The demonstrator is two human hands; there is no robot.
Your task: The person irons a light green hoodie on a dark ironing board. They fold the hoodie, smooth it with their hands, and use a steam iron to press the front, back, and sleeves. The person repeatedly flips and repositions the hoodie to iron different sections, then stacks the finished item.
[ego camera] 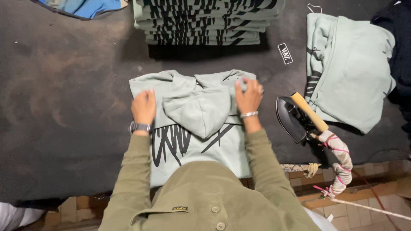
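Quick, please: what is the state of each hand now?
Left hand: open, flat on the mint hoodie.
Right hand: fingers pressing the hoodie's shoulder; grip cannot be told.

Hoodie flat at the near middle of the work table, hands on it, other garments behind and to the right.

Hoodie lies on the table, hood folded down over its middle, near hem reaching the table edge. Left hand rests on its left shoulder part, right hand on its right shoulder part, hood between them. Behind it, well apart, a stack of folded garments. Far left corner: another folded cloth. Right of the hoodie, just beside it, an iron, handle toward the right, wrapped cord trailing off the near edge. Beyond the iron, a heap of hoodies. A small tag lies between stack and heap.
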